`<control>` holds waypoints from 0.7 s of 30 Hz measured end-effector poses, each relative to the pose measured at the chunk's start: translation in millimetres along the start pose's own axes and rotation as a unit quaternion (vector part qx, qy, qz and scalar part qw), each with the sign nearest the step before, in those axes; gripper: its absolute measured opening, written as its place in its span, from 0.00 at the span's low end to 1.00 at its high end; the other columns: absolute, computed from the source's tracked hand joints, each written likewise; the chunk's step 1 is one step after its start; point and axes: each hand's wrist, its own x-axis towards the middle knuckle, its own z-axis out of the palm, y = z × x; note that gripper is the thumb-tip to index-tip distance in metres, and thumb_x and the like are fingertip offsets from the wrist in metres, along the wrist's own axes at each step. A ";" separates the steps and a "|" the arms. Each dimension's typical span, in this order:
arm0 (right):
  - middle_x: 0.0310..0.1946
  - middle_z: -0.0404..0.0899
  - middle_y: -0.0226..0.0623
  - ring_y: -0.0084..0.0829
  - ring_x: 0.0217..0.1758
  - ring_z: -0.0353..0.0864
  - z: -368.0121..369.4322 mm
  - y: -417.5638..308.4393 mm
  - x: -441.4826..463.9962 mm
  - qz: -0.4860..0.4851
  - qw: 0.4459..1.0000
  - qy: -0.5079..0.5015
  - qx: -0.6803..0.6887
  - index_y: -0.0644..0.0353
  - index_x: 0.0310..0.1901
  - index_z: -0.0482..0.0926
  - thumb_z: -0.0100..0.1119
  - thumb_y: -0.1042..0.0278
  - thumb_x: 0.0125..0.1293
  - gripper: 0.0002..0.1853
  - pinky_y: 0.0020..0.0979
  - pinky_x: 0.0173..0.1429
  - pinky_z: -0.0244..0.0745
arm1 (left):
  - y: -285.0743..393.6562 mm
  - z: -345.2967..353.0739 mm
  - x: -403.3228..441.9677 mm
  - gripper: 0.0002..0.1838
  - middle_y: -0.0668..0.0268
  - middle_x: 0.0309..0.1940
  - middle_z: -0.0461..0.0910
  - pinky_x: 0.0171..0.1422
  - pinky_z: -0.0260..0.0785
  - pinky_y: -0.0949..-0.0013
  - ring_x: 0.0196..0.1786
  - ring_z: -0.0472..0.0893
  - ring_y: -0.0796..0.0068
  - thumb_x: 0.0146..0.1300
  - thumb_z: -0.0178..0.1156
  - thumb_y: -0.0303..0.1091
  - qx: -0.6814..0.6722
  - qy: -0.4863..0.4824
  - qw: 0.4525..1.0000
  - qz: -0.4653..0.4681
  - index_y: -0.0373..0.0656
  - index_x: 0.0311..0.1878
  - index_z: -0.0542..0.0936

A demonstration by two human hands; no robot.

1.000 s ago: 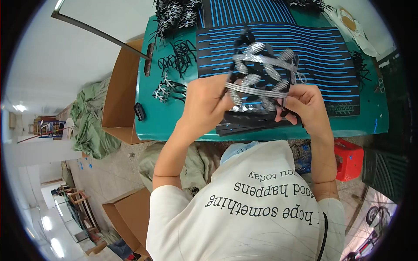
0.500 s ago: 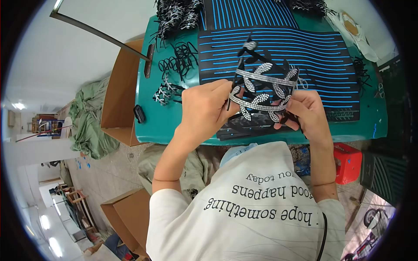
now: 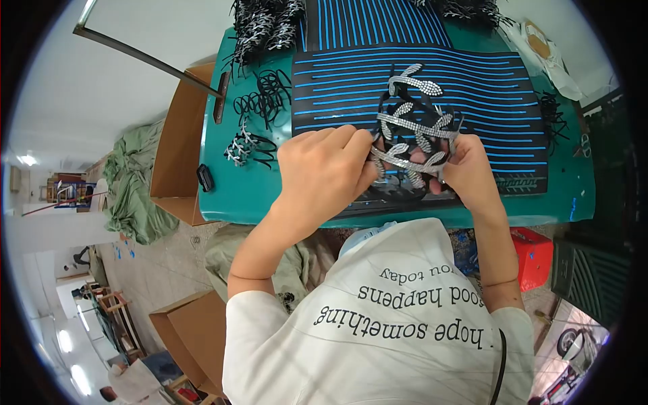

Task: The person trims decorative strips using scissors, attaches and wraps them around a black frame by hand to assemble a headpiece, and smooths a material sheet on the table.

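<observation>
Between my two hands is a bundle of black straps with rhinestone leaf trim [image 3: 412, 125], raised above the near edge of the table. My left hand [image 3: 325, 169] is closed in a fist round the left ends of the straps, its back towards me. On the other side my right hand [image 3: 469, 169] pinches the right ends, with some fingertips showing through the loops. One rhinestone leaf strip stands up at the top of the bundle. The hidden fingertips of my left hand cannot be made out.
A black mat with blue strips [image 3: 472, 88] lies on the green table [image 3: 216, 145]. Black cord loops [image 3: 263, 98], a sparkling branch piece [image 3: 239, 148] and a small black object [image 3: 205, 177] sit at left. Piled straps [image 3: 270, 23] stand behind. Cardboard boxes [image 3: 179, 142] and a red crate [image 3: 532, 256] flank the table.
The strap bundle has turned and shifted a little in my hands, and its top leaf strip now faces me. My left hand has rolled further over. The whole view has moved slightly.
</observation>
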 end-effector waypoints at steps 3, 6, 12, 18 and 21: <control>0.18 0.76 0.39 0.23 0.17 0.75 1.5 -4.2 -3.6 0.024 0.999 0.030 -0.019 0.71 0.27 0.73 0.56 0.84 0.51 0.02 0.20 0.18 0.66 | 1.8 1.7 3.1 0.11 0.71 0.15 0.68 0.19 0.56 0.71 0.17 0.69 0.72 0.40 0.62 0.35 -0.103 -0.057 0.993 -0.011 0.44 0.21 0.69; 0.18 0.76 0.38 0.24 0.18 0.76 -9.8 3.9 -4.5 0.049 0.999 0.012 -0.021 0.71 0.28 0.72 0.59 0.82 0.51 0.05 0.21 0.19 0.69 | -12.6 1.5 7.0 0.12 0.69 0.16 0.68 0.20 0.56 0.73 0.17 0.67 0.75 0.42 0.62 0.37 -0.277 -0.118 0.951 -0.068 0.43 0.23 0.70; 0.20 0.77 0.37 0.25 0.19 0.77 -13.3 -0.7 -8.6 0.035 0.999 0.003 -0.010 0.72 0.32 0.72 0.62 0.81 0.50 0.10 0.23 0.20 0.70 | -17.5 35.5 -1.3 0.13 0.67 0.16 0.67 0.24 0.56 0.75 0.20 0.64 0.81 0.51 0.59 0.40 -0.472 -0.319 0.817 -0.095 0.40 0.30 0.74; 0.21 0.76 0.34 0.25 0.18 0.76 -24.7 8.6 -8.9 -0.124 0.986 -0.027 -0.104 0.71 0.37 0.72 0.61 0.79 0.52 0.10 0.23 0.20 0.70 | 17.9 51.3 -7.4 0.10 0.66 0.17 0.69 0.26 0.59 0.74 0.21 0.66 0.78 0.57 0.54 0.37 -0.535 -0.162 0.810 -0.177 0.38 0.32 0.74; 0.20 0.76 0.33 0.22 0.18 0.75 -35.4 8.0 -13.3 -0.125 0.989 -0.055 -0.065 0.70 0.36 0.74 0.58 0.74 0.56 0.09 0.20 0.20 0.68 | 22.2 45.6 -11.8 0.09 0.66 0.17 0.70 0.27 0.60 0.72 0.21 0.67 0.75 0.59 0.51 0.34 -0.542 -0.094 0.825 -0.134 0.37 0.33 0.75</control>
